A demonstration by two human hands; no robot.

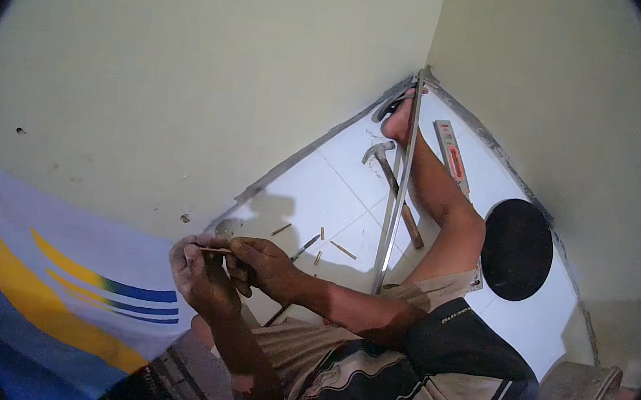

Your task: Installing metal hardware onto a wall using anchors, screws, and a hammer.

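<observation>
My left hand (203, 281) and my right hand (267, 267) are together over the floor by the left wall, fingers pinched. Between their fingertips runs a thin light-brown stick (214, 249); its exact kind is too small to make out. On the white tiles just right of the hands lie several short yellowish-brown sticks (342, 249). Among them rests a thin dark pencil-like tool (306, 246), its lower part hidden behind my right forearm.
A claw hammer (395, 183) lies beside my outstretched leg (447, 199). A long metal bar (404, 178) reaches into the corner. Beyond the leg are a spirit level (452, 158) and a black round disc (518, 250). A dirty bucket (574, 399) stands lower right; a printed cloth (105, 254) hangs left.
</observation>
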